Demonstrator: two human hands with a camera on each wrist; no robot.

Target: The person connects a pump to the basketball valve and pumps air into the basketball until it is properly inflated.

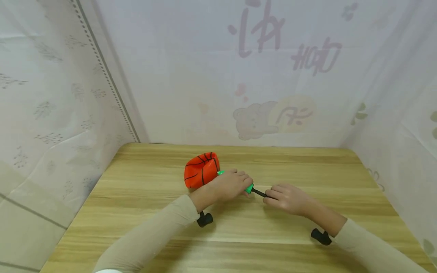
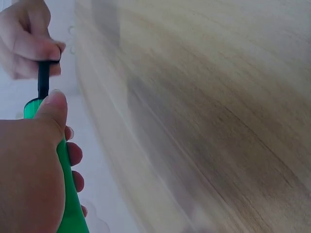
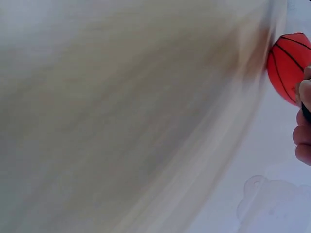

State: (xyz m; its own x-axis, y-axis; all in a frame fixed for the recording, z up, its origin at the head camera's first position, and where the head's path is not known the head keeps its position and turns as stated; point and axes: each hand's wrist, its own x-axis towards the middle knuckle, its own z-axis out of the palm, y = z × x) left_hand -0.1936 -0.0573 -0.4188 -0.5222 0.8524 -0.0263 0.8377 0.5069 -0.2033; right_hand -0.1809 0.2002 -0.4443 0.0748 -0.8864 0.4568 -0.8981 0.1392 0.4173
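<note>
A partly deflated orange-red basketball (image 1: pixel 201 170) with black lines lies on the table, caved in on one side. My left hand (image 1: pixel 232 185) wraps around the green barrel of a hand pump (image 2: pixel 70 204), whose far end meets the ball. In the left wrist view the left thumb lies along the barrel near its end. A black rod (image 1: pixel 259 193) sticks out of the barrel toward my right hand (image 1: pixel 288 198). The right fingers grip the black handle (image 2: pixel 56 60) at the rod's end, mostly covering it. The ball also shows at the right edge of the right wrist view.
The wood-grain table (image 1: pixel 136 227) stretches out around both hands. Pale printed cloth (image 1: pixel 191 76) hangs behind it and along both sides. A black wrist mount sits under the left wrist (image 1: pixel 205 219), another under the right (image 1: pixel 321 237).
</note>
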